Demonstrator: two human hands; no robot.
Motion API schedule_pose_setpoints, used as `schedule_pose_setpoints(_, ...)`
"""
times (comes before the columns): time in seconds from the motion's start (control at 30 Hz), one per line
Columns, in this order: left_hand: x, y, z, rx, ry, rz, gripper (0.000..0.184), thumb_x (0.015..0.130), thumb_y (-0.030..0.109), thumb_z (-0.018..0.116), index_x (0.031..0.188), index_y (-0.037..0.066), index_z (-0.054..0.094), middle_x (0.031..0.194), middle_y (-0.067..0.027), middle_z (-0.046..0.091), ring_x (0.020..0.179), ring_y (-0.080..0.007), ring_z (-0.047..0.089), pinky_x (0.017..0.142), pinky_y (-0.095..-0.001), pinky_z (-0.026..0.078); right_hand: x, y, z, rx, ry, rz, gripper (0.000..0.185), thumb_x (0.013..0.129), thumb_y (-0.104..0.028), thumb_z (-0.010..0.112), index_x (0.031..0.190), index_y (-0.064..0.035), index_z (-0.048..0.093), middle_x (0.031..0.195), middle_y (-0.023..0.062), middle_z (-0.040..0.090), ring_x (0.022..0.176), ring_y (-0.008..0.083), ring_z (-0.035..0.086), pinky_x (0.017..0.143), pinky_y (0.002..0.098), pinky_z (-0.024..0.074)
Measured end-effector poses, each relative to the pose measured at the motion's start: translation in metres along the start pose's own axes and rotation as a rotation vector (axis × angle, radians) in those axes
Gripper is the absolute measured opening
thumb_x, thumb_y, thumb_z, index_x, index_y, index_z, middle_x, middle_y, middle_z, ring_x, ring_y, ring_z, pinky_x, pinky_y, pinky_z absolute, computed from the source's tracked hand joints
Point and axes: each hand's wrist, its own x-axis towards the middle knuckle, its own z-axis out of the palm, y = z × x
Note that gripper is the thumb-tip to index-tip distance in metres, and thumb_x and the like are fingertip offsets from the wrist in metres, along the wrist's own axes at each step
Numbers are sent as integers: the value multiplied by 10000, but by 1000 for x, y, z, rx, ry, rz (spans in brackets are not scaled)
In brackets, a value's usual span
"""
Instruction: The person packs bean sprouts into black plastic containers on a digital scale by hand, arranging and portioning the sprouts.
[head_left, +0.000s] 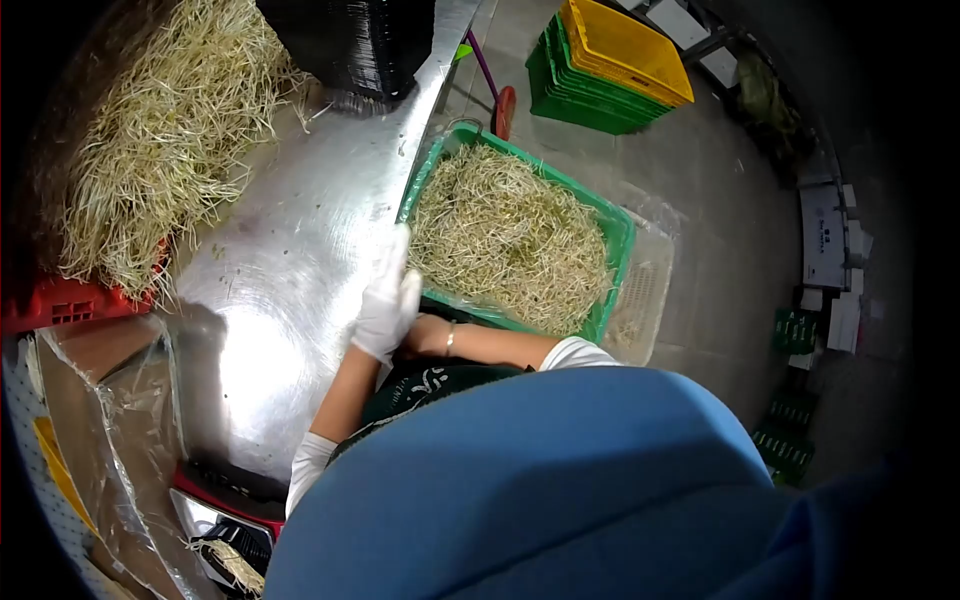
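Green crate: full of sprouts; I see it beside the worktop, just right of the left hand.
Left grip: gloved, at the worktop's edge, fingers straight, thumb apart; touching the crate, I can't tell.
Right grip: right hand partly hidden beside the glove; I can't tell its state.
Worktop load: sprout heap, black stack.

On my feed, the green crate stood upright just beside the desk, its open top facing up. I could see pale, yellowish sprouts filling it in a loose tangle, reaching the wall farthest from the desk. Clear plastic film showed along its inner edge.
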Motion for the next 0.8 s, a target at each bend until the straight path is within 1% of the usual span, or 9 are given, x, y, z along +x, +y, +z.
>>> schedule_pose_setpoints(0.1,-33,-35,-37,45,157,-150,449,832,-23,395,1281,-20,395,1225,-217,485,1075,-288,486,933,-326,382,26,-31,-12,-76,-227,-355,205,705,-284,577,834,-139,642,818,85,627,785,314,588,645,444,459)
schedule_pose_setpoints(0.27,-107,-18,-107,-235,368,-759,457,928,7,307,1381,57,264,1310,-150,403,802,-82,483,702,-226,442,46,-53,-43,125,-327,-328,250,731,-320,549,735,-89,645,692,115,623,623,320,576,583,419,456)
schedule_pose_setpoints(0.33,-116,-21,-110,-340,421,-922,481,921,-1,308,1394,50,231,1335,-159,370,896,-121,510,780,-250,446,42,-28,-66,121,-236,-181,265,729,-311,548,690,-68,647,720,129,631,664,309,585,610,424,452)
schedule_pose_setpoints(0.4,-130,-40,-93,32,363,-646,565,875,68,426,1394,26,206,1364,-198,310,1060,-227,390,894,-340,324,28,20,-83,166,387,-10,254,704,-254,548,819,-50,644,834,194,626,745,363,590,694,430,483)
schedule_pose_setpoints(0.47,-140,-58,-73,386,299,-351,686,829,137,545,1395,3,181,1393,-236,251,1225,-333,269,1009,-430,201,4,71,-112,-3,195,735,381,769,-283,541,1060,-38,565,987,183,620,900,322,604,772,413,488)
schedule_pose_setpoints(0.53,-127,-52,-61,600,158,-189,777,781,214,621,1387,-12,189,1390,-270,236,1288,-407,227,1059,-490,152,-26,76,-115,-175,-218,821,410,775,-355,546,1016,-30,609,961,188,632,865,330,613,760,411,492)
schedule_pose_setpoints(0.63,-88,-36,-43,648,-96,-83,803,734,286,643,1361,-20,246,1353,-296,272,1240,-448,276,1041,-520,190,-45,69,-68,-3,-199,447,429,755,-405,581,1007,-59,622,928,187,634,863,351,601,778,416,474)
schedule_pose_setpoints(0.77,-6,-34,-7,598,-29,18,568,820,112,535,1331,-18,324,1307,-221,395,1195,-346,393,1003,-373,314,-3,11,-49,47,-28,297,257,747,-316,549,883,-129,661,855,155,641,793,341,609,698,418,490)
schedule_pose_setpoints(0.8,7,-33,-3,598,-29,17,568,820,112,535,1331,-18,324,1307,-221,395,1195,-346,393,1003,-373,314,13,16,-33,73,51,74,265,761,-311,542,890,-111,658,885,157,641,831,335,608,717,413,491)
